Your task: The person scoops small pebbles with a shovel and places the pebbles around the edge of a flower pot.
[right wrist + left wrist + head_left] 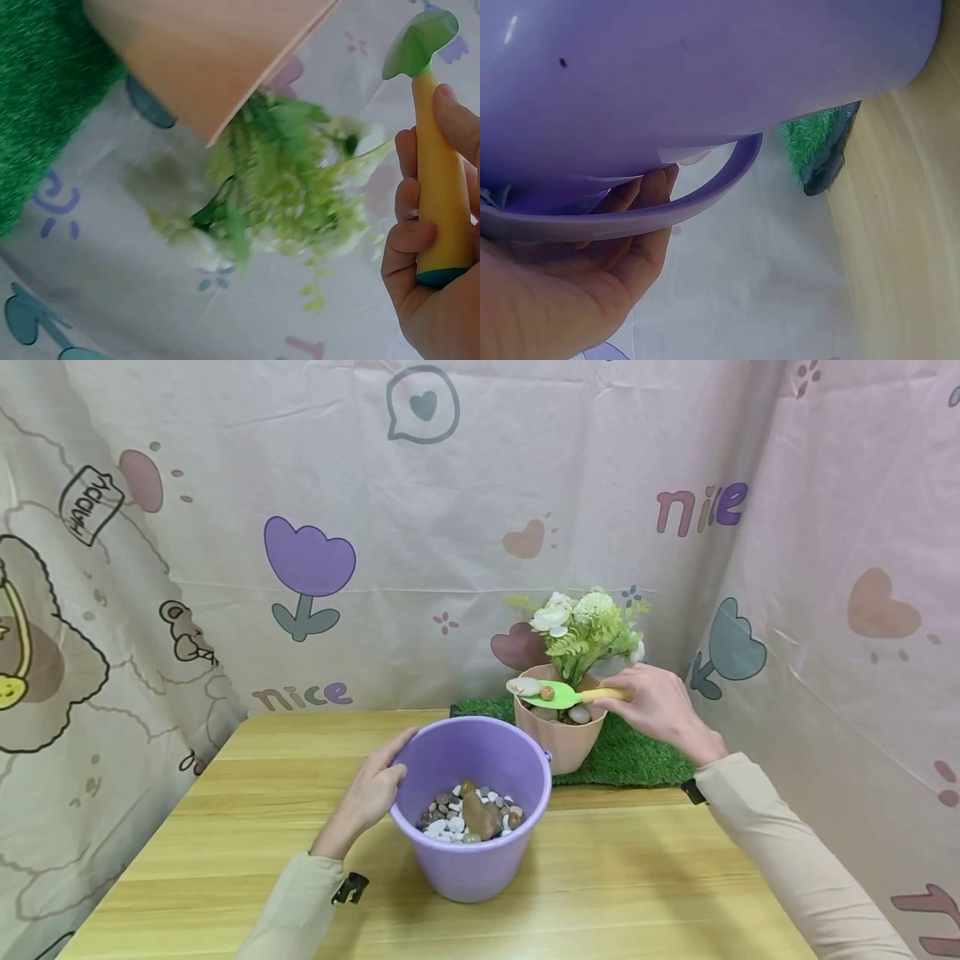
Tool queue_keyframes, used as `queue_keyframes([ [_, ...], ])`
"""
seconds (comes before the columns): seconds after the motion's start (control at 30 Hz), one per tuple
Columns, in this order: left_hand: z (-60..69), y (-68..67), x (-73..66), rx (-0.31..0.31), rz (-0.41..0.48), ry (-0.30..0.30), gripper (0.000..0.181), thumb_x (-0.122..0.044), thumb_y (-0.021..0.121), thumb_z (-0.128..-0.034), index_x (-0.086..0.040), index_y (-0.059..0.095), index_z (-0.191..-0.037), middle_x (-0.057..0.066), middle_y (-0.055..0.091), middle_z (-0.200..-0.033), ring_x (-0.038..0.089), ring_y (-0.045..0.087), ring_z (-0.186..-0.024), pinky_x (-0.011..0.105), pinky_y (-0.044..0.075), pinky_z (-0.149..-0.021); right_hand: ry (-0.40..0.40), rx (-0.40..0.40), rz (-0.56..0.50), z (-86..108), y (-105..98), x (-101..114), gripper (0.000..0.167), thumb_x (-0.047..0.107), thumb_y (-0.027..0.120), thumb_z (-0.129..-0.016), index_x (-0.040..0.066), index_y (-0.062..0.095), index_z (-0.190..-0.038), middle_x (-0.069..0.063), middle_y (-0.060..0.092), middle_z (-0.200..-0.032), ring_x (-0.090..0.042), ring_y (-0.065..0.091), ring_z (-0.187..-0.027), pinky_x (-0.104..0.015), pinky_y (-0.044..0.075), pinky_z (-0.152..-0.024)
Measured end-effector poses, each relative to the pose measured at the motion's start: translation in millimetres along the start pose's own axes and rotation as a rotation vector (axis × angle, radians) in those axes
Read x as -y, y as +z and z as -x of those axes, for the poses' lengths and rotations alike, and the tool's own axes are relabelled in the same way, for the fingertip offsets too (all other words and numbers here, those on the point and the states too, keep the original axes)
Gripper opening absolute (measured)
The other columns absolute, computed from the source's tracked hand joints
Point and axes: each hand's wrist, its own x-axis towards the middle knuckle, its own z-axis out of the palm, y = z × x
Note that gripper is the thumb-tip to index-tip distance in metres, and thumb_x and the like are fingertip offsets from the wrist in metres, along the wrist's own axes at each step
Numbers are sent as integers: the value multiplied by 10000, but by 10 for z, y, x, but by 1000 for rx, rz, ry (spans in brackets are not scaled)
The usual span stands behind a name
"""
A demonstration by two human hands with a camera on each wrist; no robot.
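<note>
A purple bucket [471, 872] stands on the table with small pebbles and a larger brown stone inside. My left hand [372, 789] grips its left rim; in the left wrist view the fingers [651, 196] reach behind the bucket's handle [630, 223]. My right hand [663, 706] holds a small trowel by its yellow handle [439, 180], fingers curled round it. The green blade [558, 696] is level over the pink flower pot [562, 743], carrying a pale stone [522, 686] and a small brown one [547, 693]. More stones lie in the pot.
White flowers with green leaves [592, 631] rise from the pot, behind the trowel. The pot stands on a green grass mat [641, 756] at the table's back right. A patterned cloth [450, 485] hangs behind the wooden table [285, 777].
</note>
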Motion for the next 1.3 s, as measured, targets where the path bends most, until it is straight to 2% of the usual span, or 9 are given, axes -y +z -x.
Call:
queue_keyframes([
  [0.27,-2,3,-7,-1,-11,6,692,24,417,-843,-83,347,-1523,175,386,-1544,391,435,-1367,543,341,-1144,81,16,26,69,48,-244,188,343,774,-811,199,794,-930,42,672,-718,-111,498,-603,-274,387,-493],
  [0.47,-12,5,8,-8,-19,9,689,28,415,-838,-78,361,-1517,177,412,-1528,384,449,-1355,546,348,-1138,124,42,57,139,86,-358,297,374,762,-816,145,787,-1004,-6,683,-743,-129,503,-600,-277,392,-481],
  [0.57,-17,9,13,-12,-25,7,694,23,416,-833,-80,362,-1517,170,413,-1529,379,450,-1355,545,353,-1135,108,55,80,151,108,-387,283,371,760,-817,150,788,-990,-8,690,-749,-141,509,-606,-288,395,-474],
  [0.73,-17,12,22,-19,-30,-3,698,14,418,-832,-86,358,-1520,166,414,-1529,377,451,-1354,545,359,-1132,58,83,112,134,187,-422,185,369,758,-817,196,773,-881,32,699,-756,-147,527,-633,-295,398,-473],
  [0.87,-11,12,19,-20,-24,1,694,24,416,-836,-83,358,-1519,176,412,-1528,385,453,-1352,545,357,-1133,40,119,127,115,276,-416,199,343,773,-809,186,788,-931,12,729,-856,-170,565,-678,-310,431,-487],
  [0.97,0,16,11,-18,-20,3,691,25,420,-839,-85,359,-1518,179,418,-1523,387,464,-1343,542,367,-1126,30,136,138,107,326,-379,211,339,781,-803,176,794,-937,12,680,-792,-165,538,-653,-305,418,-471],
  [1.1,11,16,4,-21,-23,-2,686,20,422,-843,-90,363,-1517,176,425,-1519,381,472,-1336,538,375,-1122,-25,118,155,93,359,-312,215,342,787,-795,161,789,-911,23,611,-715,-155,504,-641,-310,416,-474],
  [1.3,4,13,3,-26,-27,-2,681,19,418,-850,-95,361,-1519,173,410,-1530,383,463,-1343,542,369,-1124,-126,53,186,54,342,-258,200,300,791,-788,162,783,-933,14,696,-817,-184,563,-766,-351,505,-567],
])
